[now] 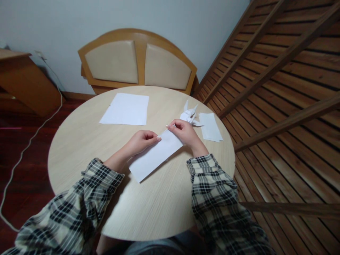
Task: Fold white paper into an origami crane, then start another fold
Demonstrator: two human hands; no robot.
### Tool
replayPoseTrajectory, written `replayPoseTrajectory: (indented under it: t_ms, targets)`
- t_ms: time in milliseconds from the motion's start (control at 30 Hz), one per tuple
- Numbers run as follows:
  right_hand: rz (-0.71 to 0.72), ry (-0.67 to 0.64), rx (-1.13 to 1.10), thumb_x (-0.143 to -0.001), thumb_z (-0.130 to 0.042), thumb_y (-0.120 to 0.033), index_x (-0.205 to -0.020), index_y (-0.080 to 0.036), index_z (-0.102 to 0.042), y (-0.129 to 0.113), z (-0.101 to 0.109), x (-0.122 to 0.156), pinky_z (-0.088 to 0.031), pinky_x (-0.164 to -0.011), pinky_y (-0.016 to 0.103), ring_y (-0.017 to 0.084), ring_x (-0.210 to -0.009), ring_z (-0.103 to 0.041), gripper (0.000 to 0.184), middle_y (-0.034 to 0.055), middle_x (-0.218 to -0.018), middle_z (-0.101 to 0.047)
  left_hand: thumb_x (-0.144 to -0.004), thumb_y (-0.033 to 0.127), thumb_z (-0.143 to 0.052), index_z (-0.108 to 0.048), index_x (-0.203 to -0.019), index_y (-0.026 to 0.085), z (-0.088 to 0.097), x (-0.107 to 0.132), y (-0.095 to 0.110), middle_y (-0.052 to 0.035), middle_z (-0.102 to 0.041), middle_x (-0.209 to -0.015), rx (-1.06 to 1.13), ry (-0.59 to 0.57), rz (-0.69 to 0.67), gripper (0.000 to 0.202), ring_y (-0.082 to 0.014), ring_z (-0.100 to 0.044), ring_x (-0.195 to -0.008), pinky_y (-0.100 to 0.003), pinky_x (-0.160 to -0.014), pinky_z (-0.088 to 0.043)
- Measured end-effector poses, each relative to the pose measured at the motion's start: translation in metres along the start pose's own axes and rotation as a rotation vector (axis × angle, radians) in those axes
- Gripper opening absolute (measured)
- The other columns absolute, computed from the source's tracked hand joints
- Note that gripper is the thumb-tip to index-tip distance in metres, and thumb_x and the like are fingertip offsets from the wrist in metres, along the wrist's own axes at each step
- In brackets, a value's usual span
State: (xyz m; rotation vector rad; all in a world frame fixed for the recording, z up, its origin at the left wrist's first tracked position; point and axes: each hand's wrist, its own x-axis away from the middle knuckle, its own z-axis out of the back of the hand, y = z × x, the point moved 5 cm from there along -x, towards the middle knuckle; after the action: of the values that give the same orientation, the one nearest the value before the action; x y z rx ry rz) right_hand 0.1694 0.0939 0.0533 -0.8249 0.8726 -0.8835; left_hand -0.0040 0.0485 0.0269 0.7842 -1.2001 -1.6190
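A folded white sheet of paper [156,154] lies slanted on the round light-wood table [138,205]. My left hand [142,140] rests on its upper edge with the fingers curled and pinching the paper. My right hand [183,131] pinches the far corner of the same sheet, fingers pressed together. Both arms wear checked sleeves.
A flat white sheet [125,109] lies at the far left of the table. A folded paper figure [190,114] and a smaller stack of paper [210,126] sit at the far right. A padded wooden chair [138,62] stands behind the table. Slatted wood [287,88] rises on the right; a cable [23,148] runs along the floor.
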Motion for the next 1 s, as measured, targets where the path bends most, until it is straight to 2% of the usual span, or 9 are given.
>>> replayPoseTrajectory:
  t_ms: [200, 367, 467, 600, 667, 767, 867, 1000]
  targets:
    - [-0.046, 0.013, 0.000, -0.080, -0.062, -0.046, -0.071, -0.018, -0.065, 0.003, 0.003, 0.000, -0.039, -0.062, 0.030, 0.016, -0.069, -0.052, 0.029, 0.0030, -0.072, -0.061, -0.081, 0.038, -0.063, -0.066, -0.074, 0.015, 0.001, 0.001, 0.006, -0.0014, -0.061, -0.064, -0.045, 0.045, 0.019, 0.024, -0.0110, -0.049, -0.053, -0.023, -0.048, -0.035]
    - [-0.102, -0.014, -0.015, -0.085, -0.055, -0.051, -0.078, -0.016, -0.068, 0.010, 0.001, 0.000, -0.036, -0.056, 0.029, 0.015, -0.064, -0.051, 0.038, 0.0038, -0.070, -0.060, -0.080, 0.038, -0.064, -0.067, -0.074, 0.015, 0.000, 0.001, 0.008, -0.0016, -0.061, -0.063, -0.059, 0.034, 0.003, 0.024, -0.0113, -0.050, -0.054, -0.022, -0.046, -0.034]
    - [-0.082, 0.045, 0.163, -0.092, -0.048, -0.047, -0.078, -0.017, -0.067, 0.011, 0.001, 0.000, -0.037, -0.059, 0.031, 0.017, -0.065, -0.052, 0.038, 0.0049, -0.070, -0.060, -0.079, 0.037, -0.064, -0.067, -0.073, 0.015, 0.001, 0.000, 0.006, -0.0023, -0.062, -0.064, -0.060, 0.044, 0.023, 0.022, -0.0116, -0.050, -0.054, -0.023, -0.047, -0.034]
    - [0.084, 0.262, 0.531, -0.097, -0.043, -0.037, -0.090, -0.020, -0.068, -0.008, 0.002, 0.004, -0.039, -0.079, 0.039, 0.024, -0.089, -0.057, 0.030, 0.0096, -0.091, -0.068, -0.077, 0.035, -0.065, -0.066, -0.068, 0.016, 0.002, -0.001, 0.004, -0.0006, -0.058, -0.058, -0.084, 0.049, 0.023, 0.020, -0.0108, -0.044, -0.050, -0.024, -0.045, -0.030]
    - [0.233, 0.213, 0.611, -0.096, -0.046, -0.035, -0.094, -0.022, -0.068, -0.022, -0.009, 0.007, -0.034, -0.092, 0.042, 0.026, -0.103, -0.054, 0.026, 0.0091, -0.100, -0.069, -0.076, 0.035, -0.065, -0.066, -0.066, 0.016, 0.002, -0.002, 0.003, 0.0004, -0.056, -0.056, -0.093, 0.048, 0.008, 0.021, -0.0107, -0.042, -0.050, -0.024, -0.046, -0.029]
    - [0.350, 0.034, 0.695, -0.095, -0.048, -0.033, -0.088, -0.024, -0.068, -0.032, -0.031, 0.009, -0.026, -0.102, 0.045, 0.027, -0.112, -0.049, 0.023, 0.0063, -0.096, -0.069, -0.076, 0.033, -0.062, -0.064, -0.064, 0.016, 0.003, -0.005, 0.000, 0.0006, -0.055, -0.056, -0.113, 0.060, -0.026, 0.021, -0.0108, -0.041, -0.051, -0.025, -0.048, -0.029]
    - [0.370, -0.077, 0.783, -0.097, -0.044, -0.033, -0.079, -0.024, -0.066, -0.031, -0.047, 0.009, -0.025, -0.101, 0.046, 0.026, -0.101, -0.049, 0.029, 0.0069, -0.087, -0.067, -0.077, 0.032, -0.061, -0.065, -0.066, 0.016, 0.004, -0.007, -0.003, -0.0007, -0.057, -0.059, -0.126, 0.084, -0.047, 0.020, -0.0116, -0.043, -0.054, -0.026, -0.051, -0.031]
    - [0.365, -0.103, 0.815, -0.098, -0.042, -0.034, -0.079, -0.023, -0.064, -0.027, -0.051, 0.008, -0.025, -0.099, 0.046, 0.027, -0.097, -0.047, 0.030, 0.0084, -0.085, -0.064, -0.077, 0.035, -0.062, -0.066, -0.069, 0.015, 0.005, -0.007, -0.003, -0.0020, -0.059, -0.062, -0.109, 0.081, -0.051, 0.022, -0.0125, -0.046, -0.057, -0.026, -0.052, -0.033]
